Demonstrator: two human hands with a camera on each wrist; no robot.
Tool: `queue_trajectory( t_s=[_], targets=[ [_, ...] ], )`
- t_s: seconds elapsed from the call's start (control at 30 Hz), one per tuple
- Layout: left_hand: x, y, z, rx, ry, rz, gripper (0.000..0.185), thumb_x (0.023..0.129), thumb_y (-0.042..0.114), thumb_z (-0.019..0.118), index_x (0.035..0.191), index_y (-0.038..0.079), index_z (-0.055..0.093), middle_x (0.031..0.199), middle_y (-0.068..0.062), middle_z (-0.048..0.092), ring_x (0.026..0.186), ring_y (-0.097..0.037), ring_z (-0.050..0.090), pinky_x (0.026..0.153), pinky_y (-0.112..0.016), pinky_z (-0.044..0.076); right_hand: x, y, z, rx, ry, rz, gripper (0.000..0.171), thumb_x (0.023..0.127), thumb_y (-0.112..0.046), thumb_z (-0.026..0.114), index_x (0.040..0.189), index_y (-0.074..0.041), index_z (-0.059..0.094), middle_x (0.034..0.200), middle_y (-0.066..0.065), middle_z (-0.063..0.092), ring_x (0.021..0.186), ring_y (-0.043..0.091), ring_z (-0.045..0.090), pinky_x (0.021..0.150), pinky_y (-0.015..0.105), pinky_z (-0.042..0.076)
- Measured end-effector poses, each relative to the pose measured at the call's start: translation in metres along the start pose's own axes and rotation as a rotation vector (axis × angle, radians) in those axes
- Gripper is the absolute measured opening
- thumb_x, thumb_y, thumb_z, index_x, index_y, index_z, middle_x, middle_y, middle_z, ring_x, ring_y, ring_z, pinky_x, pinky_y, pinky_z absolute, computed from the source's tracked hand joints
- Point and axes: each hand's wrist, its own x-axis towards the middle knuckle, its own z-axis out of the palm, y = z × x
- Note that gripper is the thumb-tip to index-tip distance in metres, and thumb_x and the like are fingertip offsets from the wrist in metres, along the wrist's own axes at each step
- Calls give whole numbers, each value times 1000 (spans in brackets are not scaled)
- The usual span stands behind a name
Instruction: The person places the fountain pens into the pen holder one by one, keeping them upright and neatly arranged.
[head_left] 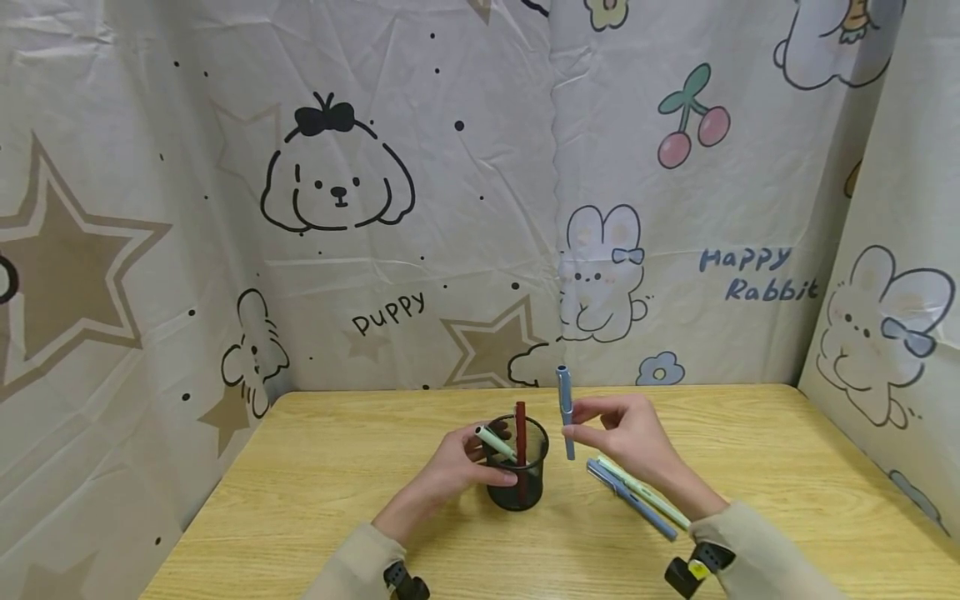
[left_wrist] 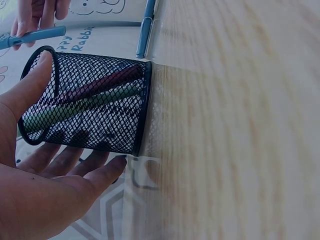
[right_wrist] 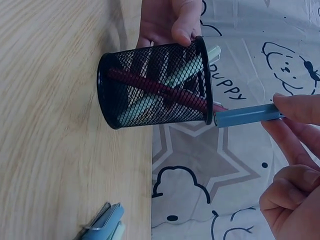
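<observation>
A black mesh pen holder (head_left: 514,487) stands upright on the table. My left hand (head_left: 452,465) grips it from the left, thumb at the near side and fingers round the back. Inside it lean a dark red pen (head_left: 521,433) and a pale green pen (head_left: 495,442). Just right of the holder, my right hand (head_left: 628,427) pinches a blue pen (head_left: 566,408) between thumb and fingers. That pen is nearly upright, its clip end up and its lower end near rim height, apart from the holder in the left wrist view.
Another blue pen (head_left: 633,500) and a light green pen (head_left: 654,495) lie side by side on the wooden table (head_left: 300,500), below my right forearm. A printed cloth (head_left: 480,208) hangs behind the table's far edge and along both sides.
</observation>
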Motion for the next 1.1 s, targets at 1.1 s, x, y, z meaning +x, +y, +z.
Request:
queue_trajectory(
  t_s=[1.1],
  targets=[
    [-1, 0, 0, 6, 3, 9, 70, 82, 4, 91, 146, 6, 61, 144, -13, 62, 136, -37, 56, 112, -49, 46, 22, -3, 44, -43, -71, -78, 21, 88, -14, 88, 108, -9, 85, 92, -4, 80, 68, 13, 64, 54, 23, 37]
  ],
)
